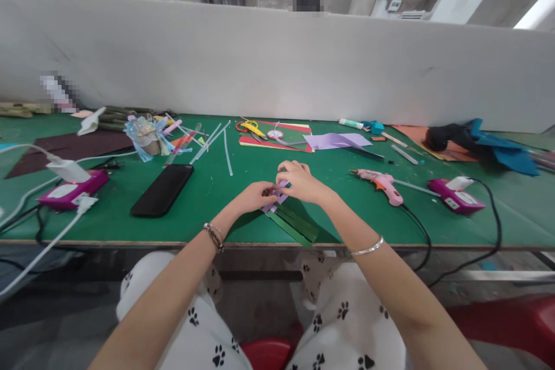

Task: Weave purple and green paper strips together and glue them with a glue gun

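Close together near the table's front edge, both hands pinch a small piece of purple paper (pixel 269 207). My left hand (pixel 252 196) closes on its left side, with thumb and fingertips pressed together. From the upper right, my right hand (pixel 299 181) grips the same purple paper, its fingers curled. Under and beside the purple piece lie green paper strips (pixel 297 222), reaching toward the table edge. How the purple and green pieces join is hidden by my fingers.
A black phone (pixel 162 191) lies left of my hands. Rightward are a pink glue gun (pixel 380 182) and a purple power strip (pixel 456 195); another power strip (pixel 73 189) sits left. Yellow scissors (pixel 251 128) and purple paper sheets (pixel 336 141) lie behind, before a grey partition (pixel 277 63).
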Demonstrator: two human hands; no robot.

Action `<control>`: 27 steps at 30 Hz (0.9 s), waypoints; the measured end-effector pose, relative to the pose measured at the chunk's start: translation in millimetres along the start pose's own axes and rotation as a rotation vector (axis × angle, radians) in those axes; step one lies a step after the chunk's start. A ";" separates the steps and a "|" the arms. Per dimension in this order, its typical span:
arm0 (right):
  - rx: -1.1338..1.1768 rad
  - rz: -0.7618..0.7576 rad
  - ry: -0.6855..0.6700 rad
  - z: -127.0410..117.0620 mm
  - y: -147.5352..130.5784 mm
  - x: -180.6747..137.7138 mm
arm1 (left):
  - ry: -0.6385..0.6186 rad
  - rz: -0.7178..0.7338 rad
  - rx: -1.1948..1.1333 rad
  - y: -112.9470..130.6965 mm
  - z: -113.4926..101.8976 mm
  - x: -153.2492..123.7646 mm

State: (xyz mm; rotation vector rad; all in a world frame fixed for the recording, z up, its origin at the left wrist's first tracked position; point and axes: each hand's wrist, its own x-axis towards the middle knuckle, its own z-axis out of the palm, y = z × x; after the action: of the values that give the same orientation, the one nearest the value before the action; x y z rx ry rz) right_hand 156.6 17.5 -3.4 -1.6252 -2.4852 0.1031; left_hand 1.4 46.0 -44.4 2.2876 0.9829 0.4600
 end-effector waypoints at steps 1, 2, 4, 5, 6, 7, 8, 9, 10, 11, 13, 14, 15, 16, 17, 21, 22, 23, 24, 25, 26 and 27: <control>0.002 0.009 0.006 0.6 0.0 0.8 | 0.019 -0.002 -0.009 0.1 0.9 0.5; 0.002 0.020 0.010 0.9 0.0 1.6 | 0.043 -0.006 -0.015 0.0 1.9 0.7; 0.002 0.040 0.007 1.0 -0.4 2.8 | 0.096 -0.013 -0.019 -0.7 4.1 0.8; 0.004 0.048 0.003 0.9 -0.7 3.3 | 0.122 -0.017 -0.019 -1.4 5.1 0.7; 0.007 0.054 -0.001 0.8 -1.0 3.7 | 0.144 -0.021 -0.020 -2.0 5.8 0.6; 0.012 0.059 -0.005 0.7 -1.3 4.1 | 0.159 -0.023 -0.022 -2.6 6.3 0.5; 0.019 0.062 -0.006 0.7 -1.4 4.5 | 0.168 -0.023 -0.026 -3.1 6.4 0.3; 0.028 0.066 -0.005 0.9 -1.3 4.8 | 0.170 -0.022 -0.032 -3.4 6.2 0.2; 0.037 0.071 -0.001 1.1 -0.9 4.9 | 0.166 -0.021 -0.041 -3.5 5.8 -0.1; 0.044 0.077 0.004 1.2 0.1 4.8 | 0.158 -0.019 -0.052 -3.5 5.2 -0.3; 0.068 0.094 0.036 1.2 3.5 2.7 | 0.138 -0.017 -0.076 -3.0 3.8 -1.0; 0.088 0.104 0.067 0.8 6.1 0.1 | 0.128 -0.017 -0.088 -2.8 3.2 -1.3; 0.114 0.117 0.112 0.2 9.3 -3.8 | 0.118 -0.016 -0.099 -2.6 2.6 -1.7; 0.147 0.133 0.173 -0.6 13.0 -9.2 | 0.110 -0.016 -0.109 -2.6 2.0 -2.1; 0.181 0.154 0.245 -1.6 17.2 -16.2 | 0.104 -0.017 -0.119 -3.0 1.3 -2.5; 0.223 0.370 0.597 -5.3 37.5 -55.5 | 0.099 -0.026 -0.165 -7.9 -3.0 -6.0; 0.180 0.477 0.656 -6.0 43.4 -66.2 | 0.096 -0.029 -0.180 -9.8 -4.7 -7.4; 0.121 0.587 0.690 -6.4 49.8 -76.4 | 0.090 -0.032 -0.196 -11.7 -6.5 -9.0; 0.044 0.710 0.709 -6.5 56.8 -85.7 | 0.083 -0.034 -0.214 -13.4 -8.5 -10.7; -0.040 0.838 0.702 -6.3 64.6 -93.9 | 0.077 -0.036 -0.233 -14.8 -10.4 -12.5; -0.111 0.951 0.667 -5.5 73.4 -101.2 | 0.069 -0.037 -0.253 -15.8 -12.3 -14.3; -0.153 1.045 0.619 -4.1 83.0 -107.4 | 0.062 -0.036 -0.273 -16.3 -14.0 -16.0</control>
State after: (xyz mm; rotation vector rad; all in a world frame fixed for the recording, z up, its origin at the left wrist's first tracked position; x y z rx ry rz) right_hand 274.4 -47.4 -23.0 -2.3643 -1.0658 -0.4020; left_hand -25.3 48.4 -45.5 2.0191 0.9282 0.6131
